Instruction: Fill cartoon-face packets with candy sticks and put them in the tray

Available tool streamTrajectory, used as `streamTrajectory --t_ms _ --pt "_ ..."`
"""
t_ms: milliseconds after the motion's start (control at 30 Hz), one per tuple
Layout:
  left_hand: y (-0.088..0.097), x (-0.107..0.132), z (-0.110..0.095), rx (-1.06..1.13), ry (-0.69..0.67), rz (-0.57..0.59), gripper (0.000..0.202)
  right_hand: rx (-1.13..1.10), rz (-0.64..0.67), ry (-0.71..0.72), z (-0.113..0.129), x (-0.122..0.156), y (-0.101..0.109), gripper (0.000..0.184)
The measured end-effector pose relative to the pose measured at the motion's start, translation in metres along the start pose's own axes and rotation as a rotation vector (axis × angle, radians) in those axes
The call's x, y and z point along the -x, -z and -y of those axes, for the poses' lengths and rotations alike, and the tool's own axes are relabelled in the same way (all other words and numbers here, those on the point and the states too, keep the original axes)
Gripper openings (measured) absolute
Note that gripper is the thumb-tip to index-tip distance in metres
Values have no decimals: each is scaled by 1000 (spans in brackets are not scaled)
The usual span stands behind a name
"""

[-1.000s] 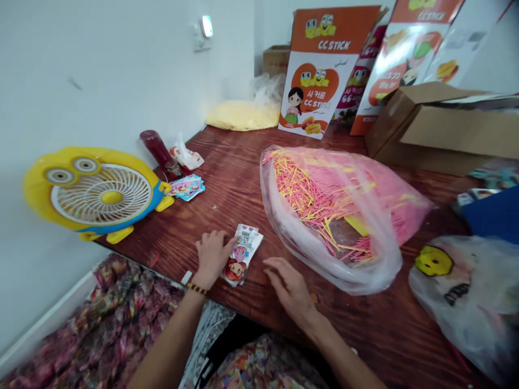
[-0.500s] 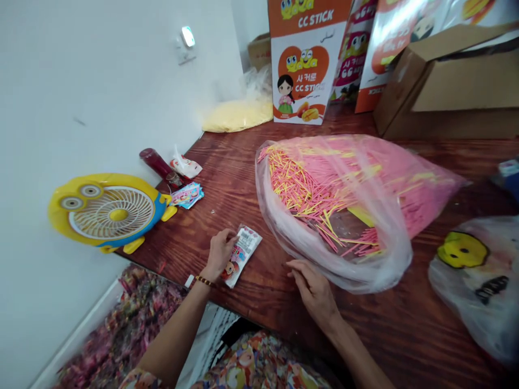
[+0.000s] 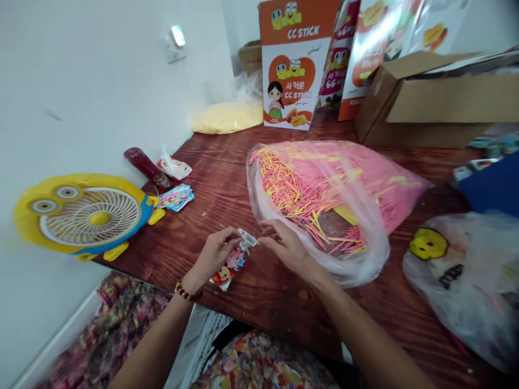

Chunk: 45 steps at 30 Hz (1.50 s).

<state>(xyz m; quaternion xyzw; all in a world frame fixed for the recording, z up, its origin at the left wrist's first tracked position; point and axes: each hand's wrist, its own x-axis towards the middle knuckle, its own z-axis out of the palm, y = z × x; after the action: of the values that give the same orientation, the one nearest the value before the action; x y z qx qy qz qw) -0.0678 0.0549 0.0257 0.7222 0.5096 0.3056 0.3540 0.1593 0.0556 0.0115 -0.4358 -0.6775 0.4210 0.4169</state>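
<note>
A small printed plastic packet (image 3: 235,259) with a cartoon figure lies slanted on the wooden table (image 3: 227,173), its clear upper end raised and creased. My left hand (image 3: 214,251), with a beaded bracelet at the wrist, pinches the packet's upper left edge. Close to the packet's upper right corner is my right hand (image 3: 286,243), thumb and fingers drawn together; anything between them is too small to make out. Just beyond the right hand, a large clear bag (image 3: 365,259) lies with its mouth toward me, full of thin pink and yellow sticks (image 3: 284,186).
A yellow-and-blue character fan (image 3: 97,216) stands at the left, near flat packets (image 3: 177,197), a dark red bottle (image 3: 141,165) and a tissue pack (image 3: 175,167). Printed boxes (image 3: 287,70) and an open carton (image 3: 450,102) line the back. A plastic bag (image 3: 466,270) lies at the right.
My right hand has moved left and up, from the table to the packet's upper corner. The packet's upper end is now lifted and bent. The camera view has shifted slightly right.
</note>
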Motion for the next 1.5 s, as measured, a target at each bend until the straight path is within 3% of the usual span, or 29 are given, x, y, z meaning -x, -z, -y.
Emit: streamTrajectory --t_ms 100,200,400,600,767,933,1067,1100,1167,1233,1367,1500 --pt "-10 -2 -14 47 -2 54 18 45 81 -44 -2 -14 0 8" --pt "-24 -7 -15 30 0 61 17 66 39 -73 -7 -7 6 11" --pt "-51 -20 -17 30 -38 182 20 175 39 -95 -10 15 33 12" --pt "-70 -26 -24 80 -36 253 25 257 13 -84 -14 26 54 25" --pt "-80 -25 -24 127 27 233 22 260 6 -66 -22 36 57 29" --pt "-86 -24 -27 76 -20 290 24 243 64 -103 -30 42 61 38" --pt "-89 -24 -32 62 -90 312 28 148 159 -168 -40 34 89 38" --pt "-90 -25 -34 54 -108 321 29 207 139 -179 -44 31 101 38" --pt "-93 -27 -39 22 -165 332 27 569 45 -233 -52 26 129 31" --pt "-99 -31 -45 -37 -264 327 24 1005 120 -376 -60 25 156 23" --pt "-118 -43 -54 -195 -478 291 20 1187 143 -495 -72 35 189 26" --pt "-136 -53 -57 -275 -494 311 17 1248 119 -529 -82 34 189 28"
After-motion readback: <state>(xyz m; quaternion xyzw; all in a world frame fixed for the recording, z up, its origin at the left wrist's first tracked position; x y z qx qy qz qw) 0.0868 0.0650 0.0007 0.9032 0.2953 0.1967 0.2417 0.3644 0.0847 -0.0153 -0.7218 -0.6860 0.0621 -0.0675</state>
